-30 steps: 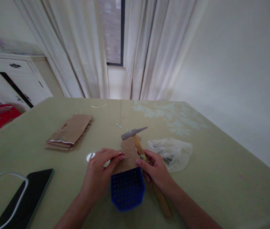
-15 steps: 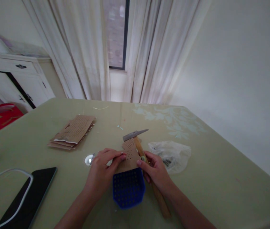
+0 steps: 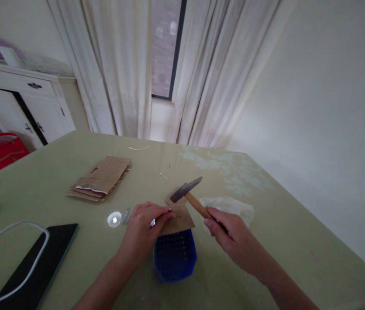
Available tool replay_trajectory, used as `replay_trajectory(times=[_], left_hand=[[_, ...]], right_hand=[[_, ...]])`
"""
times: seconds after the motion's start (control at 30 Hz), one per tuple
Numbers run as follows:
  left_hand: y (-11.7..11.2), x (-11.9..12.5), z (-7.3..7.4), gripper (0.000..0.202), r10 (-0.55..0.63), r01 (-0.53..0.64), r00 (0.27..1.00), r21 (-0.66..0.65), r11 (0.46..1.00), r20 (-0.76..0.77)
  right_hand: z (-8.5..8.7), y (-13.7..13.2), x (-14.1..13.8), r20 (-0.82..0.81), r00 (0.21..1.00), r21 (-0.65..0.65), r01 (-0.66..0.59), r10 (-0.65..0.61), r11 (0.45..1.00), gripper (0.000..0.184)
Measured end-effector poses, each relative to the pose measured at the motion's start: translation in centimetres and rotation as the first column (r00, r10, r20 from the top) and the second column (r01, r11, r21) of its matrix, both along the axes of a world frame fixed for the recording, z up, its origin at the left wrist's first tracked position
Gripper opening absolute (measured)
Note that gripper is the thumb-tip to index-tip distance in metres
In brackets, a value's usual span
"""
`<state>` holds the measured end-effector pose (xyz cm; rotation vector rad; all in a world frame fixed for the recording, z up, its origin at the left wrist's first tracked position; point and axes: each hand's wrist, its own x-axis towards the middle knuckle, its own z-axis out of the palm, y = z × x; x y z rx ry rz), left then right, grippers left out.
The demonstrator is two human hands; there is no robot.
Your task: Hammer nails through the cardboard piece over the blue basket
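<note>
My left hand (image 3: pixel 145 221) pinches a nail (image 3: pixel 170 209), of which only the small shiny head shows, upright over a piece of brown cardboard (image 3: pixel 180 220) dotted with holes. The cardboard lies across the far part of a blue perforated basket (image 3: pixel 174 256). In my right hand (image 3: pixel 229 228) is a hammer (image 3: pixel 198 205), gripped by its wooden handle. The dark hammer head is raised just beyond the left fingertips, in front of another holed cardboard piece (image 3: pixel 169 199). Loose nails (image 3: pixel 126 215) lie left of my left hand.
A round shiny disc (image 3: pixel 114 219) and a stack of holed cardboard (image 3: pixel 101 176) sit to the left. A clear plastic bag (image 3: pixel 234 206) is partly behind my right hand. A black tablet-like slab (image 3: pixel 40 262) with a white cable (image 3: pixel 37 258) lies at the near left.
My right hand has left the cardboard, closed around the hammer handle and moved right. The hammer, which leaned across the cardboard's right side, is now lifted. My left hand still pinches the nail.
</note>
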<state>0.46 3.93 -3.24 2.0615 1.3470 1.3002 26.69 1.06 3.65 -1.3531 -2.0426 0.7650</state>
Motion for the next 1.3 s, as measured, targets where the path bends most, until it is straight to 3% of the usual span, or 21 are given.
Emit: replay_trajectory(times=[0.1, 0.2, 0.37, 0.63, 0.9, 1.13, 1.3], left_hand=[[0.0, 0.0, 0.0, 0.024, -0.012, 0.013, 0.999, 0.02, 1.0, -0.035], [-0.1, 0.0, 0.0, 0.023, -0.009, 0.01, 0.998, 0.021, 1.0, -0.065], [-0.1, -0.3, -0.2, 0.027, 0.023, -0.022, 0.992, 0.008, 1.0, -0.126], [-0.7, 0.5, 0.2, 0.026, -0.039, 0.046, 0.991, 0.051, 0.998, -0.13], [-0.9, 0.9, 0.7, 0.022, -0.069, 0.091, 0.943, 0.053, 0.994, -0.325], [-1.0, 0.9, 1.3, 0.019, -0.089, 0.097, 0.956, 0.014, 0.995, -0.281], [-1.1, 1.1, 1.2, 0.02, -0.08, 0.094, 0.962, 0.042, 0.995, -0.262]], right_hand=[[3.3, -1.0, 0.5, 0.161, 0.986, 0.1, -0.053, 0.037, 0.994, 0.026], [4.5, -1.7, 0.1, 0.207, 0.978, 0.126, -0.046, 0.019, 0.991, 0.028], [4.0, -2.1, -0.7, 0.266, 0.959, 0.119, -0.136, 0.1, 0.984, 0.031], [4.6, -2.4, 0.0, 0.269, 0.963, 0.233, -0.078, 0.013, 0.969, 0.03], [5.5, -3.4, 0.4, 0.366, 0.93, 0.283, -0.118, 0.006, 0.952, 0.031], [3.9, -3.8, 0.3, 0.426, 0.903, 0.229, -0.17, 0.058, 0.959, 0.034], [3.8, -4.0, 0.3, 0.358, 0.933, 0.273, -0.086, -0.018, 0.958, 0.03]])
